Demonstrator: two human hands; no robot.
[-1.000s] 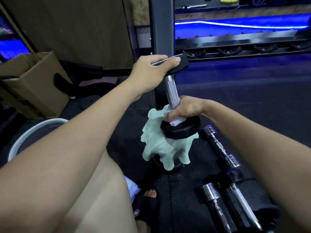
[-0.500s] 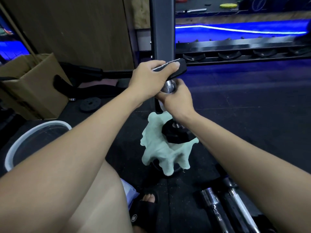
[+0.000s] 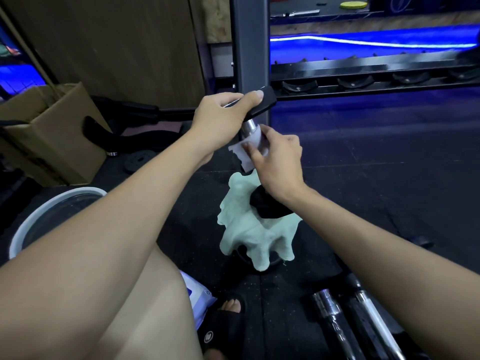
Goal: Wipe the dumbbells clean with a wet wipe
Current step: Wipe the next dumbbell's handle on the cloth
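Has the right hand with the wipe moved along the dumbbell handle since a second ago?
Yes. The right hand with the wet wipe slid up from the lower head toward the top one.

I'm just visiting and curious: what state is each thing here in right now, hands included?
Dumbbell: stood on end, lower head on the green cloth.
Left hand: grips the dumbbell's top head.
Right hand: pinches the wet wipe against the handle.
Wet wipe: wrapped partly round the steel handle, loose end hanging.
Green cloth: crumpled on the floor.
Cardboard box: open.
Wipe pack: on the floor, partly hidden by the leg.
Other dumbbells: lying flat.
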